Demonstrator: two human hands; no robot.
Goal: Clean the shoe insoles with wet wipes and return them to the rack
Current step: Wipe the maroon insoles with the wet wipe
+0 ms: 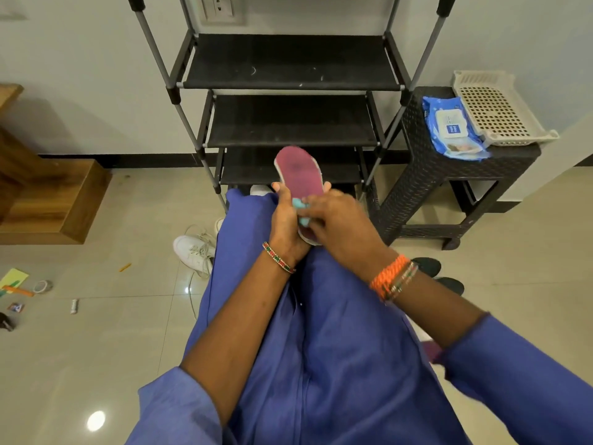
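Left hand (286,224) is closed around the lower half of a maroon insole (300,175), thumb on one edge and fingertips on the other, holding it tilted up over the lap in front of the rack (290,62). Right hand (341,226) presses a pale blue wipe (301,208) against the insole's middle, fingers curled down on it. Beside the rack stands a dark woven surface (426,168) carrying the wipe pack (451,125) and a pale basket (495,109); white shoes (192,250) lie on the floor (122,226) at left.
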